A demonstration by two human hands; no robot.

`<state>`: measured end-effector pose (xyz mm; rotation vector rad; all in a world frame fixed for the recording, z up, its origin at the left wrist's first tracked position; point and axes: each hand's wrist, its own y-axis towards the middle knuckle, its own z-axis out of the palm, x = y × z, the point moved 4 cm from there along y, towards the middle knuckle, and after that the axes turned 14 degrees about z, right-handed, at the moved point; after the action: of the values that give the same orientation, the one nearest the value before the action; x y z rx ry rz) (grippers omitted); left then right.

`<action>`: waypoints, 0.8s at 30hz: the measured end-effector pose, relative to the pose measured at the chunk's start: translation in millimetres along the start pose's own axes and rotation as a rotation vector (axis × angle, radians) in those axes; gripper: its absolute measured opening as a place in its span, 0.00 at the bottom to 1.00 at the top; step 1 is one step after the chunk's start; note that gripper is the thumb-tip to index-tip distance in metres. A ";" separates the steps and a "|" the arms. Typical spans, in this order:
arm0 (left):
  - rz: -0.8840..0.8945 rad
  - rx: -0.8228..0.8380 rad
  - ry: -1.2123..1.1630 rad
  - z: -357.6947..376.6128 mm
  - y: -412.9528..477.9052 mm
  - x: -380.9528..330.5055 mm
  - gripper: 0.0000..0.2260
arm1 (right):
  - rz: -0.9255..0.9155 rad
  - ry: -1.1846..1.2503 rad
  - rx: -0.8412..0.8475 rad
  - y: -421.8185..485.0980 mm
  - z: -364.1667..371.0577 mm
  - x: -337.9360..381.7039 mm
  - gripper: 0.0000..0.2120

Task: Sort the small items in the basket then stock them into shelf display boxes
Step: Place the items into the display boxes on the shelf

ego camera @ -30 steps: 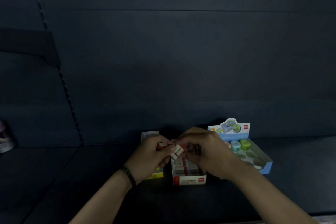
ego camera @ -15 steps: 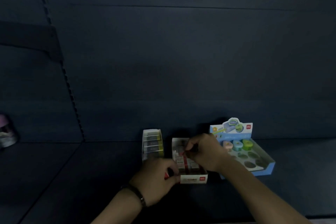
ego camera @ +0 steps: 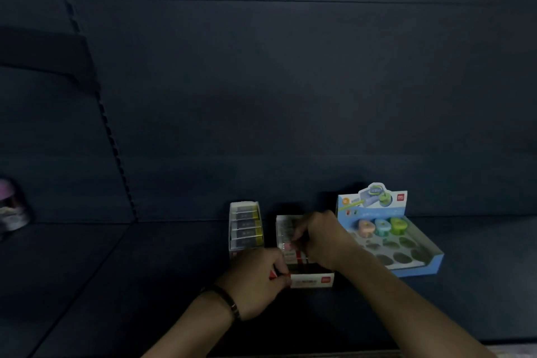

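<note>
My left hand (ego camera: 258, 279) comes in from 7 o'clock, wrist bent, its fingers curled tight round a small red item (ego camera: 272, 275) at the near left corner of the red-and-white box (ego camera: 312, 280). My right hand (ego camera: 322, 237) reaches in from 5 o'clock, arched over that box, fingertips drawn narrow and pinching an eraser (ego camera: 288, 247) among the rows inside. On the dark shelf (ego camera: 145, 270), a yellow box (ego camera: 245, 227) sits at the red one's 10 o'clock and a blue box (ego camera: 418, 267) at its 2 o'clock.
</note>
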<state>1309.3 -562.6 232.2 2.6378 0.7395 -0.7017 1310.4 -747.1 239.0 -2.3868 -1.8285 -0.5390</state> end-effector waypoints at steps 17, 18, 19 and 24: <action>-0.014 -0.391 -0.714 -52.1 -2.7 -15.0 0.15 | -0.029 1.173 0.108 -54.2 -66.0 4.7 0.07; 0.016 -0.445 -0.621 -54.1 -1.7 -16.4 0.14 | -0.021 1.158 0.101 -54.7 -66.8 4.6 0.06; 0.054 -0.471 -0.548 -54.6 -0.4 -18.5 0.14 | -0.013 1.139 0.105 -54.4 -66.9 4.7 0.05; 0.152 -0.479 -0.462 -51.3 5.6 -31.1 0.16 | 0.052 1.044 0.157 -52.5 -62.9 7.9 0.06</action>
<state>1308.3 -558.4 292.3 1.9750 0.4888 -0.9126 1248.3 -742.6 292.7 -1.5135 -1.2373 -1.2540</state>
